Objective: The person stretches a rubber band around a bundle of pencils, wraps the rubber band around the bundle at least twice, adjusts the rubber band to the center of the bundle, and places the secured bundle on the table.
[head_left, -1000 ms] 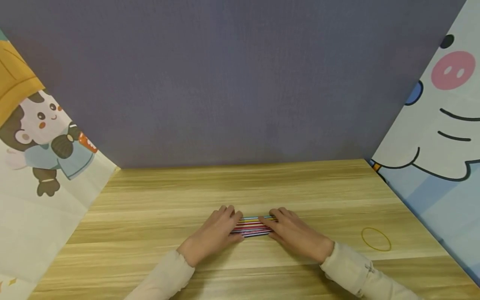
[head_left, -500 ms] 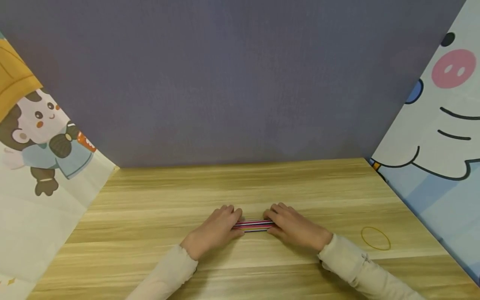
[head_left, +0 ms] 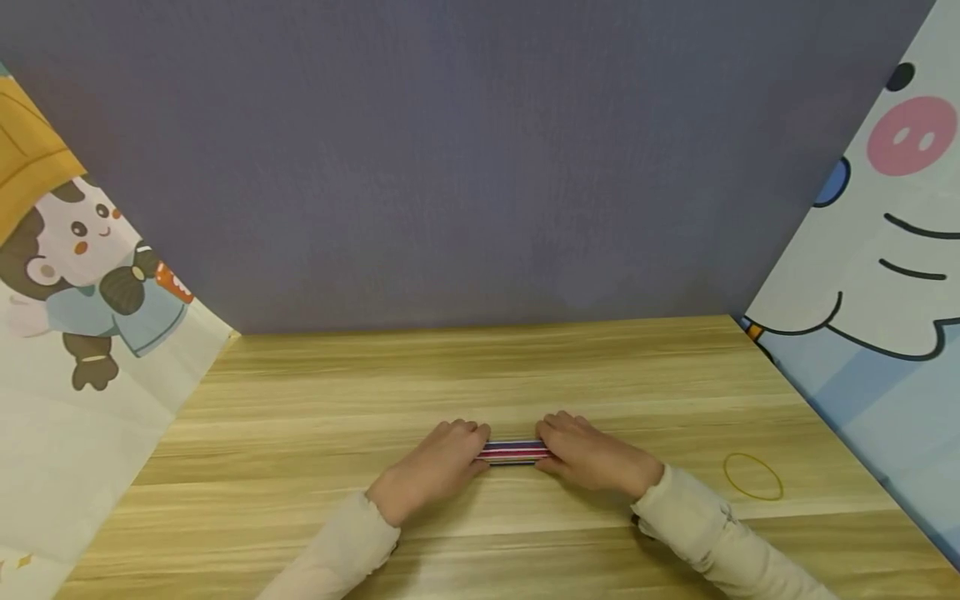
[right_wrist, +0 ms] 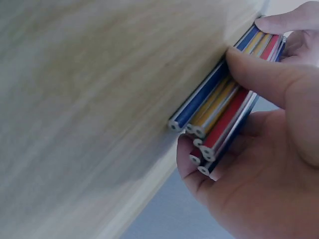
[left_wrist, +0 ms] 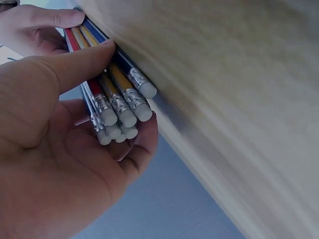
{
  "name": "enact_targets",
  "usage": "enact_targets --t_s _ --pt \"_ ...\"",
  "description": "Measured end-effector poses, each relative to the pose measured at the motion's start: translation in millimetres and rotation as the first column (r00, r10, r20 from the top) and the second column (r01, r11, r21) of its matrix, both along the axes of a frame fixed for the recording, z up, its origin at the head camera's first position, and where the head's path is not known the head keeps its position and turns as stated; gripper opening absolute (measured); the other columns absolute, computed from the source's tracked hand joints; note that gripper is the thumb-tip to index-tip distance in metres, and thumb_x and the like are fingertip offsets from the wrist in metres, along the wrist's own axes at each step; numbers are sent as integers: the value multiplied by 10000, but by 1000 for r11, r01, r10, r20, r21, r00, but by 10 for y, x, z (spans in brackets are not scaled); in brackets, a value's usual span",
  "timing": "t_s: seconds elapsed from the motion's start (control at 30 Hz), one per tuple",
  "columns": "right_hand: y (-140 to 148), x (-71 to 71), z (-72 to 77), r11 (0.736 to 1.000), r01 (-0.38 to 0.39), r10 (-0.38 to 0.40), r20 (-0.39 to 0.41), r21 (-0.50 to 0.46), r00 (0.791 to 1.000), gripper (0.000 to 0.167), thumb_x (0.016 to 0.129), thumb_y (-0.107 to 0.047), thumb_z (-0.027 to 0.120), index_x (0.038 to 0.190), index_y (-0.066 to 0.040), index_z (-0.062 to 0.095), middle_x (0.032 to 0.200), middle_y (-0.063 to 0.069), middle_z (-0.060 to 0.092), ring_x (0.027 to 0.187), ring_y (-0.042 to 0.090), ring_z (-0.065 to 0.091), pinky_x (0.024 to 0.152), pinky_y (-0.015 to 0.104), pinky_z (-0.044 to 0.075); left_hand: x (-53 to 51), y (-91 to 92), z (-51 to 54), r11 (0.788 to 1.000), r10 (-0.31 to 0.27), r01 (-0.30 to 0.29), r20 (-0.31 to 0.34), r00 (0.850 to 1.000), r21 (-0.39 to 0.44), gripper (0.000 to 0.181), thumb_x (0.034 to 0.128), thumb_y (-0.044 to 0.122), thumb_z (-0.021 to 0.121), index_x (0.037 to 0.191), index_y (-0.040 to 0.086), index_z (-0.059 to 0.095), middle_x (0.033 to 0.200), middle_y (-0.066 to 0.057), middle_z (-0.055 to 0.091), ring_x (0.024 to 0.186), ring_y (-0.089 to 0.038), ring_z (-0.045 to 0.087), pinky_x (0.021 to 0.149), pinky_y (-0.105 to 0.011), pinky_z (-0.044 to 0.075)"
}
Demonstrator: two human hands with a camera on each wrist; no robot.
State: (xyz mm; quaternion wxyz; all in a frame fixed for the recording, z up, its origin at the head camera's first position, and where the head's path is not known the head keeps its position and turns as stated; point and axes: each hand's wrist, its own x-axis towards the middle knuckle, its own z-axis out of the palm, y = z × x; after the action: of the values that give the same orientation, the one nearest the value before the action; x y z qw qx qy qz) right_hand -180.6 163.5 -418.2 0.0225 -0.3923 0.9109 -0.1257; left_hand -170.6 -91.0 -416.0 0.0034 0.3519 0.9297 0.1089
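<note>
A bundle of several striped pencils (head_left: 513, 452) lies crosswise between both hands, low over the table. My left hand (head_left: 433, 467) grips the end with the white erasers (left_wrist: 127, 117), thumb on the near side and fingers curled round the far side. At the opposite end my right hand (head_left: 596, 457) holds the unsharpened tips (right_wrist: 202, 132) in the same way. Blue, yellow and red barrels show in both wrist views. One blue pencil (right_wrist: 199, 97) sits slightly apart from the others, along the table surface. The palms hide both pencil ends in the head view.
A yellow rubber band (head_left: 753, 477) lies on the wooden table (head_left: 337, 392) to the right of my right hand. A grey panel (head_left: 480, 167) rises behind the table. Cartoon-printed panels stand at the left (head_left: 112, 417) and right (head_left: 885, 400).
The pencils have been squeezed from a wider, flatter spread into a narrower bundle, and different stripes face up. My right fingers have drawn back from over the pencils and curled round them.
</note>
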Motion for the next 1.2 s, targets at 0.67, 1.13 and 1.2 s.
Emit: enact_targets --t_s 0.67,1.13,1.2 --pt "162 2 61 973 -67 154 403 -221 902 111 1007 -241 613 922 -173 594 725 -97 527 578 -7 426 526 166 398 3 -58 131 978 -177 119 372 911 173 88 1001 178 617 942 117 593 761 102 520 641 -6 456 580 -169 448" --pt "60 157 440 961 -164 257 501 -223 827 149 1021 -226 585 937 -133 667 711 -144 465 582 -40 395 534 137 368 60 -41 150 896 -427 79 801 419 437 112 1059 210 507 1048 99 504 574 4 515 412 -105 547 381 -218 448" --pt "25 160 473 958 -189 275 501 -215 820 139 1020 -223 585 968 -147 689 721 -140 490 596 -46 400 543 133 377 72 1 105 872 -478 44 830 287 487 125 1066 203 489 1099 84 468 621 -4 525 428 -105 556 385 -234 463"
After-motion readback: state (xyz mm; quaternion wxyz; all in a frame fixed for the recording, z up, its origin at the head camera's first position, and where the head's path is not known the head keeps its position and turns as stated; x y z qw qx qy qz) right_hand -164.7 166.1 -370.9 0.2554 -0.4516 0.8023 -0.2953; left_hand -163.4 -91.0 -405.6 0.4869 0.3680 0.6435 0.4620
